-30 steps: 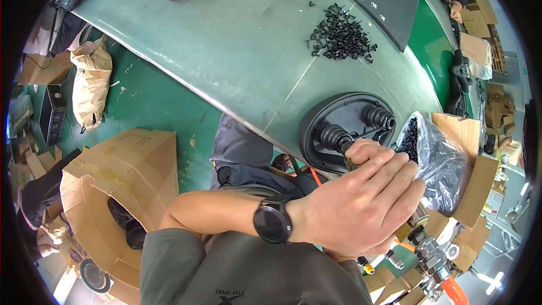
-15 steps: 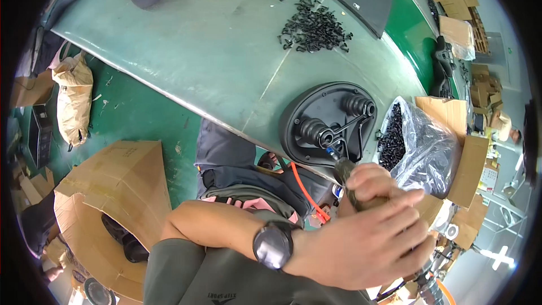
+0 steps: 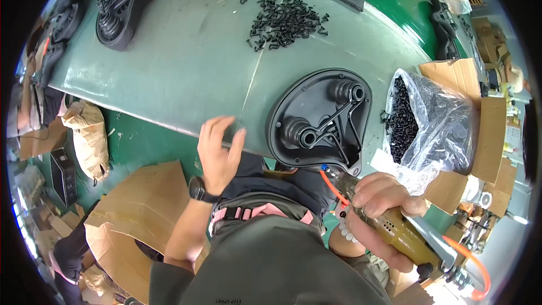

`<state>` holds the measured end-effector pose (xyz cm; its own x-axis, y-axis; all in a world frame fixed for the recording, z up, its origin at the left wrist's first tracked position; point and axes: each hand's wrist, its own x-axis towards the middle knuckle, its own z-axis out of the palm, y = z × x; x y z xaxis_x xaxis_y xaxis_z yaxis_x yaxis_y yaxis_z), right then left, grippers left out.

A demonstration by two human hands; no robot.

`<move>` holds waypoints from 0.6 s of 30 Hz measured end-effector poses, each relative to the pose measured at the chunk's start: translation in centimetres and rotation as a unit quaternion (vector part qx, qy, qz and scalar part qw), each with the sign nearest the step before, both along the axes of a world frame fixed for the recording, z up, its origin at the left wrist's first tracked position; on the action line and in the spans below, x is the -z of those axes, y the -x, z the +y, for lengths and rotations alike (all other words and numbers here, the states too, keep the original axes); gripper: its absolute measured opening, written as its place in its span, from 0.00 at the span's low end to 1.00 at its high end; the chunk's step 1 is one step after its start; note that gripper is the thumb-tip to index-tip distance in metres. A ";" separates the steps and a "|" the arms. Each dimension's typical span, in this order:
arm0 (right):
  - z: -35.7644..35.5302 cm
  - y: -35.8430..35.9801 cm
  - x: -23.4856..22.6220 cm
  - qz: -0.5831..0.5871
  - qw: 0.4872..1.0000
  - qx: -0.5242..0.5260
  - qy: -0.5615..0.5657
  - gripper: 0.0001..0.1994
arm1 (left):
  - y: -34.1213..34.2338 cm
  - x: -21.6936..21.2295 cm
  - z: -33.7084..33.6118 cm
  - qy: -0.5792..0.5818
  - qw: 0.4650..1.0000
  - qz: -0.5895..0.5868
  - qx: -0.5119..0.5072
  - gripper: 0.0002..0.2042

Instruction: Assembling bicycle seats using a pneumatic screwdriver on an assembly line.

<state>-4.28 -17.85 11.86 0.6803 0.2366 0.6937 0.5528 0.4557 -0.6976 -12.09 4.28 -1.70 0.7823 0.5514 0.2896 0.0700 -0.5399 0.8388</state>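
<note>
A black bicycle saddle (image 3: 317, 107) lies upside down at the table's near edge, with two ribbed springs and bent metal rails showing. My right hand (image 3: 384, 197) is wrapped around an olive-brown air screwdriver (image 3: 403, 240). The blue tip of the driver is just off the saddle's near end, and an orange hose runs from its back. My left hand (image 3: 219, 149) hovers at the table edge to the left of the saddle, fingers apart and nothing visible in them. Beyond the saddle, a pile of black screws (image 3: 288, 21) is spread on the table.
To the right, an open cardboard box (image 3: 488, 141) holds a clear plastic bag (image 3: 446, 130) with more black screws (image 3: 400, 118). Another saddle (image 3: 127, 14) lies far left. Below the table stand a large carton (image 3: 141, 197) and a tan sack (image 3: 87, 141).
My left hand has left the driver and swung left to the table edge. The driver in my right hand has drawn back from the saddle's spring. The view has shifted.
</note>
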 end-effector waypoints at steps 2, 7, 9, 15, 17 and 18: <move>0.0 0.1 -0.1 0.022 1.000 0.005 -0.014 0.44 | -4.2 -0.6 1.1 -0.138 0.986 0.041 0.080 0.13; 0.1 0.5 -0.6 0.052 0.998 0.008 -0.044 0.43 | -14.9 0.9 4.0 -0.252 0.964 0.055 0.057 0.10; -0.3 0.7 -0.8 0.058 0.997 0.006 -0.043 0.44 | -16.4 1.2 4.6 -0.272 0.954 0.107 0.064 0.07; -0.9 0.1 -0.2 0.023 0.998 0.017 -0.050 0.44 | -14.4 0.5 7.0 -0.306 0.935 0.140 0.114 0.05; -0.9 0.0 -0.4 0.033 0.997 0.019 -0.067 0.44 | -12.7 -1.0 6.1 -0.278 0.947 0.083 0.136 0.10; -0.8 -0.2 -0.5 0.032 0.997 0.027 -0.068 0.44 | -11.5 -2.5 4.8 -0.187 0.966 0.100 0.150 0.13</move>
<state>-4.03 -18.66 12.34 0.7326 0.1065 0.6722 0.5357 0.5191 -0.6660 -0.60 9.10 0.82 0.9513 0.1781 0.2516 0.0040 -0.8233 0.5676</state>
